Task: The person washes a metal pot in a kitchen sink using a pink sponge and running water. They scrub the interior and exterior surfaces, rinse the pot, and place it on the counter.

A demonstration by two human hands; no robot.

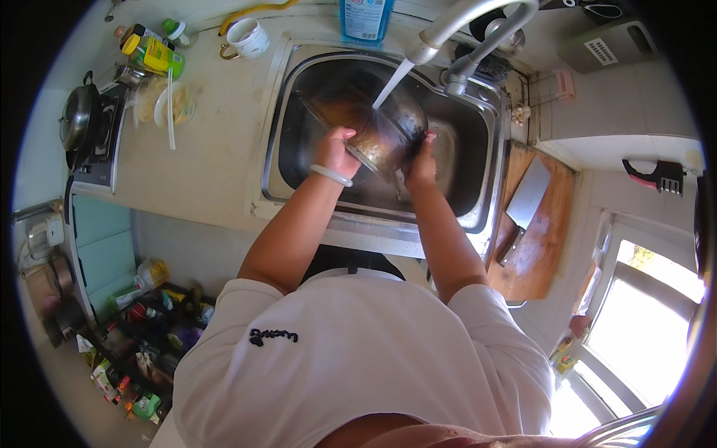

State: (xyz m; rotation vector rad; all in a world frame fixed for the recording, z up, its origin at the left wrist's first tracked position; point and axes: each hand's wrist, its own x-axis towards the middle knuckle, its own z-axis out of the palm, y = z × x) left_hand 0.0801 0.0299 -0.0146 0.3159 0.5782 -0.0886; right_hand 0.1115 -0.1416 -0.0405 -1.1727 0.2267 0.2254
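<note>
Both hands hold a tilted metal pot or basin (386, 134) with brown, scorched-looking staining, over the stainless steel sink (459, 196). My left hand (339, 152) grips its near left edge, thumb on top; a pale bangle (331, 175) circles that wrist. At the right side, my right hand (421, 165) grasps the pot, its fingers partly hidden behind it. A stream of water (393, 84) runs from the faucet (423, 49) onto the pot's surface. Some water drips off below, near my right hand. The pot's far part is blurred.
Right of the sink, a cleaver (529, 193) lies on a wooden cutting board (543, 263). A blue bottle (367, 19) and a mug (248, 39) stand behind. Chopsticks (171, 112) rest across a tub (184, 103) on the left counter, near a lidded pan (78, 120) on the stove.
</note>
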